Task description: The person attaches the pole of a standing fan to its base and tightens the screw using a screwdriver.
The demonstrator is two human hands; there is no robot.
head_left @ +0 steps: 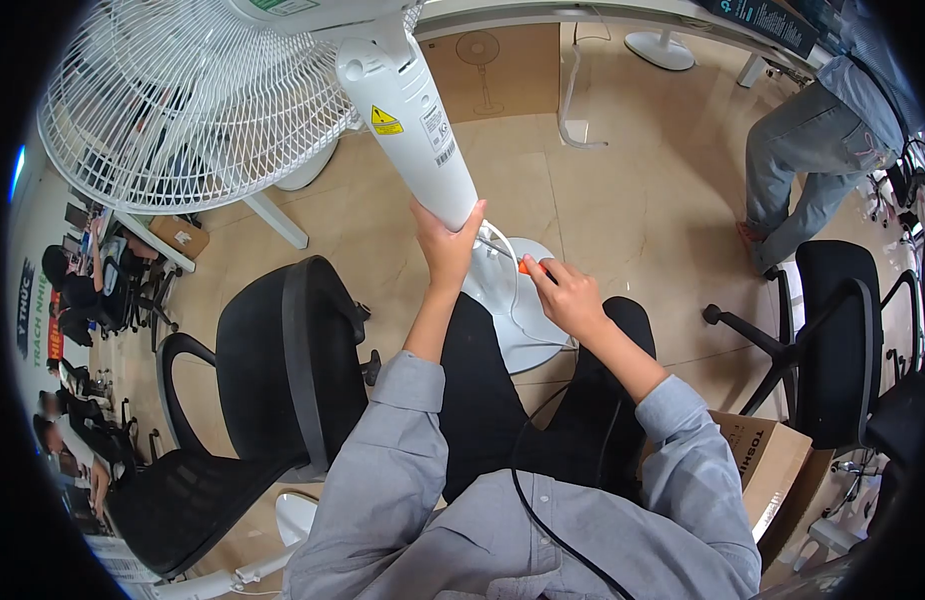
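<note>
A white standing fan leans away from me, its wire guard (203, 110) at the upper left and its thick neck (403, 125) bearing a yellow warning label. My left hand (449, 245) is wrapped round the lower end of that neck. Between my knees, the round white base (518, 300) rests on the floor. In my right hand (571, 298) is a screwdriver (528, 266) with an orange and black handle, its shaft pointing at the neck's lower end. Whether the tip touches a screw is hidden. A white power cord (515, 285) hangs beside the shaft.
Black office chairs stand at my left (268, 370) and right (838, 340). A Toshiba carton (758, 460) sits by my right side. Another carton (508, 70) with a fan drawing lies ahead under the table edge. A person in jeans (813, 150) stands at the upper right.
</note>
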